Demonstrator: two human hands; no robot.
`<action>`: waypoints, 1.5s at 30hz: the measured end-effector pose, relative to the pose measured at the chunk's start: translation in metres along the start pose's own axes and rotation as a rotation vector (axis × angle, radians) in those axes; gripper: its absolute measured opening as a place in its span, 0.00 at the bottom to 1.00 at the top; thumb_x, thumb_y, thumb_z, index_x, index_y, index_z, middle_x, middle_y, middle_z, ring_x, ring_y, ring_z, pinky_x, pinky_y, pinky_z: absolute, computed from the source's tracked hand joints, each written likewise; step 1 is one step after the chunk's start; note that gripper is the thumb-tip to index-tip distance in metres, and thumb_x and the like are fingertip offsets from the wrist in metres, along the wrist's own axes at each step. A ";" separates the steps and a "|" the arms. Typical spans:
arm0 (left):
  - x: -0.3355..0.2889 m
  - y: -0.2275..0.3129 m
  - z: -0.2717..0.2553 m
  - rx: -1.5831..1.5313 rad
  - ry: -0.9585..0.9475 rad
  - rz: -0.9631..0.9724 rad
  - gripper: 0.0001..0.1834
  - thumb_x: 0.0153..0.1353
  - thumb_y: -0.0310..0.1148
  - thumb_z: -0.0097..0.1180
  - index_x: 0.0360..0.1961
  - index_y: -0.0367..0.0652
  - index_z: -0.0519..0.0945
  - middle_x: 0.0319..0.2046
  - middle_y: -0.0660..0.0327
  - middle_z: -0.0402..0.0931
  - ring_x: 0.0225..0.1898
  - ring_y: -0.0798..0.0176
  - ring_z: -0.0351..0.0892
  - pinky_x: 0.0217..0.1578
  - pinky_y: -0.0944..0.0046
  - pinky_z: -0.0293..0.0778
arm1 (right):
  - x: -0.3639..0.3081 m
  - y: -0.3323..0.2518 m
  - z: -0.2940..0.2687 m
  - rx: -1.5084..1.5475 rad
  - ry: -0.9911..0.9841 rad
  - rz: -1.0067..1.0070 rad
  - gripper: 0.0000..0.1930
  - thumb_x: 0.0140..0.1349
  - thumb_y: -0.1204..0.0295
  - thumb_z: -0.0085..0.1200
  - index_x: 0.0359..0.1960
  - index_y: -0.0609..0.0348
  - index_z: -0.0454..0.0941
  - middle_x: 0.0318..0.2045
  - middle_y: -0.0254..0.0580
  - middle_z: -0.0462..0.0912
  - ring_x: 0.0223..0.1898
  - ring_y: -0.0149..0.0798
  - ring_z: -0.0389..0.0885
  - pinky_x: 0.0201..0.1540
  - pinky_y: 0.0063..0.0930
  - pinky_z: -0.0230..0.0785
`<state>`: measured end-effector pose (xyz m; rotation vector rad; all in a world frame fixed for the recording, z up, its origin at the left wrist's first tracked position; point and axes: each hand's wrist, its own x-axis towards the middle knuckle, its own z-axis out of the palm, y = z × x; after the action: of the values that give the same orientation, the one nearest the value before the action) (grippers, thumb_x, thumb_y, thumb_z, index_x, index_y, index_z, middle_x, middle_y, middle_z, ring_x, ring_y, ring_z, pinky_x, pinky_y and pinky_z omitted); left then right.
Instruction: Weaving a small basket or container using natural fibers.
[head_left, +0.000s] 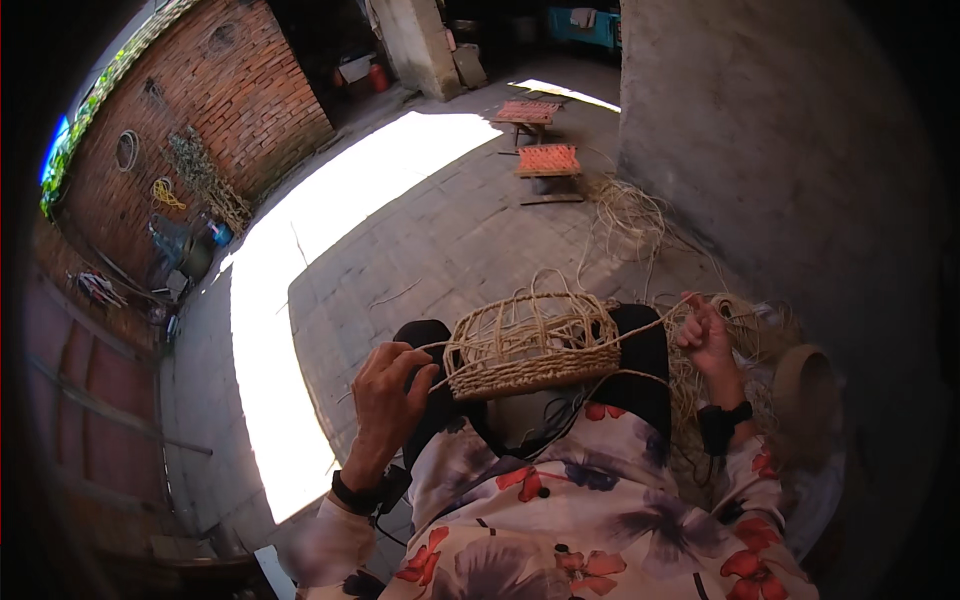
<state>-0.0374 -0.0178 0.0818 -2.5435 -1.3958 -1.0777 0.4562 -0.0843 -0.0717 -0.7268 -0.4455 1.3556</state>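
Note:
A half-woven basket (540,372) of tan straw-like cord lies across my knees, its loose upright strands showing above a dense woven band. Beside its left end, my left hand (388,388) is closed with the fingers curled round a strand of cord that runs to the basket. My right hand (706,340) is raised to the right, thumb and fingers pinching a taut cord (645,328) that stretches from the basket's woven side. Another strand crosses my right thigh below it.
Loose cord (628,215) lies tangled on the floor ahead, and more cord (745,325) is heaped at my right beside a round tan rim (800,385). Two low stools with red woven seats (548,160) stand ahead. A plaster wall (770,150) rises on the right, a brick wall (210,90) far left.

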 end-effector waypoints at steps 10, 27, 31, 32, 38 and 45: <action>-0.011 -0.027 0.024 -0.375 -0.355 -0.235 0.08 0.60 0.31 0.61 0.31 0.35 0.81 0.24 0.52 0.78 0.27 0.53 0.81 0.31 0.58 0.74 | -0.012 0.029 0.057 0.094 -0.271 0.124 0.37 0.66 0.47 0.56 0.68 0.57 0.64 0.20 0.30 0.69 0.18 0.26 0.64 0.24 0.25 0.64; -0.004 0.010 0.045 -0.376 -0.213 -0.047 0.06 0.58 0.28 0.64 0.35 0.39 0.83 0.33 0.54 0.82 0.30 0.50 0.83 0.31 0.57 0.77 | -0.008 0.047 0.087 0.151 -0.431 0.168 0.32 0.68 0.52 0.55 0.68 0.56 0.65 0.21 0.33 0.71 0.20 0.28 0.67 0.30 0.31 0.69; -0.008 -0.007 0.038 -0.348 -0.241 -0.051 0.05 0.59 0.29 0.62 0.31 0.38 0.81 0.26 0.51 0.79 0.27 0.48 0.81 0.30 0.54 0.75 | -0.003 0.036 0.083 0.193 -0.534 -0.016 0.21 0.69 0.55 0.56 0.55 0.55 0.77 0.18 0.30 0.67 0.18 0.28 0.63 0.29 0.33 0.66; -0.011 -0.027 0.030 -0.330 -0.229 -0.102 0.06 0.59 0.29 0.62 0.31 0.38 0.81 0.24 0.50 0.78 0.26 0.48 0.80 0.29 0.54 0.74 | -0.008 0.024 0.091 0.196 -0.521 -0.054 0.15 0.68 0.56 0.57 0.43 0.55 0.80 0.18 0.27 0.67 0.17 0.27 0.62 0.29 0.33 0.66; -0.136 -0.256 -0.070 0.347 -0.023 -0.788 0.07 0.57 0.31 0.65 0.31 0.37 0.82 0.22 0.54 0.79 0.23 0.58 0.76 0.29 0.58 0.72 | -0.002 -0.008 0.085 0.109 -0.441 -0.192 0.13 0.67 0.57 0.59 0.31 0.51 0.75 0.13 0.24 0.55 0.14 0.25 0.50 0.24 0.28 0.59; -0.029 -0.066 -0.012 -0.137 -0.105 -0.369 0.09 0.57 0.26 0.65 0.40 0.40 0.84 0.36 0.57 0.83 0.22 0.62 0.78 0.27 0.65 0.74 | -0.005 -0.010 0.069 0.065 -0.286 -0.164 0.16 0.70 0.55 0.55 0.29 0.51 0.73 0.12 0.23 0.52 0.13 0.24 0.48 0.21 0.25 0.56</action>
<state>-0.1047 -0.0039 0.0555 -2.5276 -1.9406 -1.1350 0.4159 -0.0756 -0.0151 -0.4329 -0.6699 1.3162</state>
